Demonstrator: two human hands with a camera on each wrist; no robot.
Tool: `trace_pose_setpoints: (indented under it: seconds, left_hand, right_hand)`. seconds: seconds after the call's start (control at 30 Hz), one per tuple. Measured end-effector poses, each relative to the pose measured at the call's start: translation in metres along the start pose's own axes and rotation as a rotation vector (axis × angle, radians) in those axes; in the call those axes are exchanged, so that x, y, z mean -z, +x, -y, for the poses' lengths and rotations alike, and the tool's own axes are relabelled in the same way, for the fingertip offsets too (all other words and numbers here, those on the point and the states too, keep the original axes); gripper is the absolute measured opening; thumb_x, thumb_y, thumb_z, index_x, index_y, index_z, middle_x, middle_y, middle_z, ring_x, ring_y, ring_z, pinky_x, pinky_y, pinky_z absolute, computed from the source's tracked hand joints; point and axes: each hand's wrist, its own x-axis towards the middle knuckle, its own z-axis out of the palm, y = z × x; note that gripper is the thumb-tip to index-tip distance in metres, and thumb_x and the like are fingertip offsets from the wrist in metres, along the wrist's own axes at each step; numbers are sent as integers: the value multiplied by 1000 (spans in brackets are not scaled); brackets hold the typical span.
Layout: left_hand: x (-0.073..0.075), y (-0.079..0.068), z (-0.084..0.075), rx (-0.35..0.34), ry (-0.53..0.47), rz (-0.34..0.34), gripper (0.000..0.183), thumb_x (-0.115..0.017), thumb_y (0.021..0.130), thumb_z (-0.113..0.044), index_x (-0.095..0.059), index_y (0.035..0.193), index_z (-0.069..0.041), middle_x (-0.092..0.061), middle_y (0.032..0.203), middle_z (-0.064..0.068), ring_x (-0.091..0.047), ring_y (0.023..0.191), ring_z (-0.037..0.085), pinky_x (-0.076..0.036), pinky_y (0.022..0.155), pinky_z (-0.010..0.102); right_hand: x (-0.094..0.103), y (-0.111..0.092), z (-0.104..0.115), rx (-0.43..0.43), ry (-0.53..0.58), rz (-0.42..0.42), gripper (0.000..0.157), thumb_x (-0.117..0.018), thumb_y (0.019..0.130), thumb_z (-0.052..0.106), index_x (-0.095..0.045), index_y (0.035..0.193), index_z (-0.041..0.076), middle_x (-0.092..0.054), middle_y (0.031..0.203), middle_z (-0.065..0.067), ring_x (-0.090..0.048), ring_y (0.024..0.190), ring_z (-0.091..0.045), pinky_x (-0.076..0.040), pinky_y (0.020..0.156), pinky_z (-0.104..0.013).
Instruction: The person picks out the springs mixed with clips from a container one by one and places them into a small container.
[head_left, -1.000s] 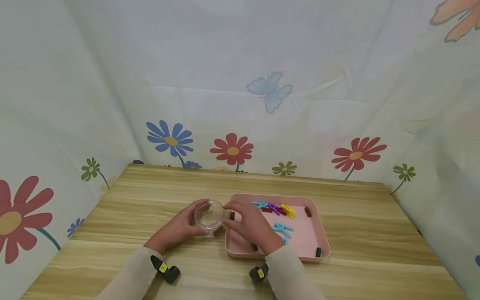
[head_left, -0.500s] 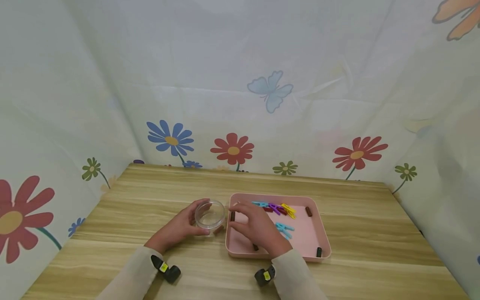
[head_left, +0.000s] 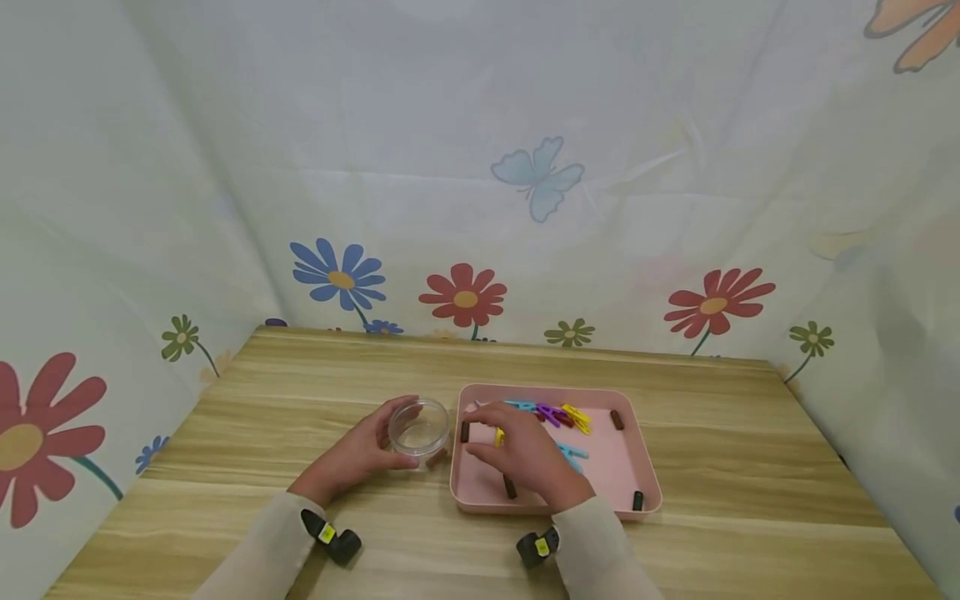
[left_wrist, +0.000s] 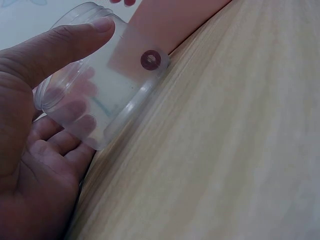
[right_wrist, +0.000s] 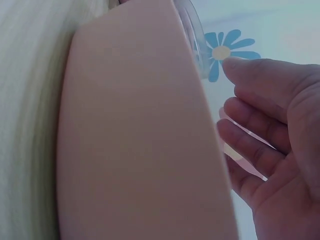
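Note:
My left hand point(head_left: 365, 446) holds a clear plastic jar point(head_left: 418, 427) on the table, thumb on the near side and fingers behind. In the left wrist view the jar point(left_wrist: 107, 85) looks see-through, and a dark red-brown ring-shaped end of a small piece point(left_wrist: 151, 60) shows through its wall. In the head view a brown cylinder point(head_left: 437, 457) lies by the jar's base. My right hand point(head_left: 525, 450) hovers over the left part of the pink tray point(head_left: 555, 510). In the right wrist view its thumb and fingers point(right_wrist: 255, 145) stand apart, loosely bent, with nothing visible between them.
The tray holds purple point(head_left: 551, 414), yellow point(head_left: 577, 418) and light blue clothespins point(head_left: 573, 454), plus small dark cylinders point(head_left: 617, 419). Something yellow point(head_left: 499, 435) shows between my right fingers and thumb. A flowered cloth point(head_left: 465, 208) hangs behind the wooden table point(head_left: 720, 433).
My right hand has moved from the jar's rim rightward over the tray, its fingers now farther from the jar. The left hand and jar stay put.

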Motion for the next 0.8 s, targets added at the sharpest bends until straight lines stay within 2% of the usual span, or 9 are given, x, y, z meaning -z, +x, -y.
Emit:
trace_pose_setpoints:
  seconds: [0.23, 0.47, 0.8]
  left_hand:
    - [1, 1, 1, -5, 6, 4, 92, -86, 71, -30, -33, 145, -33, -42, 152, -1, -30, 146, 21, -21, 119, 49]
    - [2, 1, 0, -4, 11, 6, 93, -87, 71, -29, -32, 146, -31, -41, 153, 0, -30, 146, 20, -21, 119, 49]
    - [1, 0, 0, -15, 9, 6, 93, -86, 71, -29, -32, 147, -29, -41, 153, 2, -30, 146, 23, -22, 118, 50]
  right_hand:
    - [3, -1, -6, -38, 18, 38, 39, -68, 91, 28, -63, 128, 21, -61, 132, 4, -53, 128, -21, -46, 105, -46]
    - [5, -1, -8, -85, 37, 92, 34, -68, 90, 26, -65, 124, 19, -64, 126, 5, -54, 126, -20, -45, 105, -46]
    - [10, -3, -13, -96, 47, 137, 32, -69, 89, 23, -67, 120, 15, -68, 120, 2, -62, 108, -21, -52, 93, -41]
